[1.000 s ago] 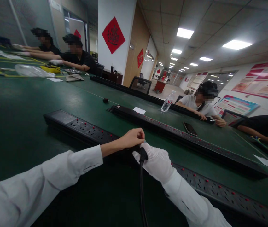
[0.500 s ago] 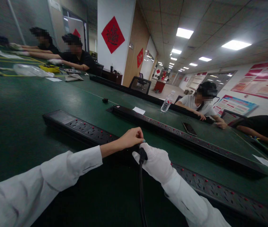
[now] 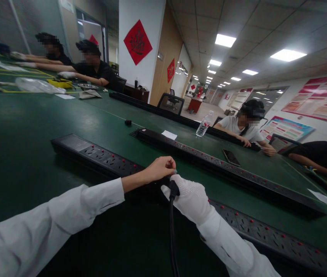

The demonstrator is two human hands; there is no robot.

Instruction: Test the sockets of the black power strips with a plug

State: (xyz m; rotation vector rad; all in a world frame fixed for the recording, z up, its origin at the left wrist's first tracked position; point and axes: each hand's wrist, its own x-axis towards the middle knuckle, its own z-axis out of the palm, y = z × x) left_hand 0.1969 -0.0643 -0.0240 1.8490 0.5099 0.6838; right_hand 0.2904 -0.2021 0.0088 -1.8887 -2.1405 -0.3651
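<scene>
A long black power strip [image 3: 102, 154] with red-dotted sockets lies slantwise before me, its middle hidden by my hands. My right hand [image 3: 191, 196], in a white dotted glove, is closed around a black plug [image 3: 174, 189]. From the plug a black cable [image 3: 172, 234] hangs down toward me. My bare left hand [image 3: 162, 168] is closed in a pinch over the strip, its fingertips close to the gloved fingers. Whatever lies between those fingertips is too small or hidden to make out.
Beyond lies a second power strip [image 3: 209, 159], with a phone [image 3: 231, 157], a water bottle [image 3: 204, 124] and a paper slip [image 3: 169, 135] near it. A small black piece [image 3: 128, 122] sits left of these. Other people sit around the green table [image 3: 22, 127].
Almost nothing differs. Both hands keep their places at the strip, and the plug stays in the right hand.
</scene>
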